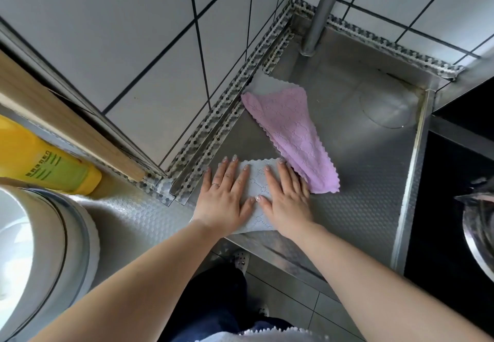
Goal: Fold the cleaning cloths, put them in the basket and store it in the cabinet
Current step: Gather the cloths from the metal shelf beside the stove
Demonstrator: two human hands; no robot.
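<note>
1. Hands lie flat and side by side on a white cloth [256, 197] at the near edge of the steel counter [361, 181].
2. Left hand [224, 194]: palm down, fingers straight and slightly spread, a ring on one finger; it covers the cloth's left part.
3. Right hand [286, 197]: palm down, fingers straight and slightly spread, pressing the cloth's right part; the two thumbs nearly meet over the middle.
4. White cloth: scalloped edge visible beyond the fingertips, near end reaching the counter's front edge; whether it is folded cannot be told.
5. Pink cloth [291, 135] lies loose on the counter beyond the right hand, its near corner just beside that hand, its far end partly over a grey cloth [267, 82] near the tiled wall.
6. Another white scalloped cloth [267, 335] shows at the bottom edge, close to the person's body.
7. Yellow bottle [45, 159] lies at the left, near a white round appliance [40, 248].
8. Metal pole [320, 12] stands in the far corner.
</note>
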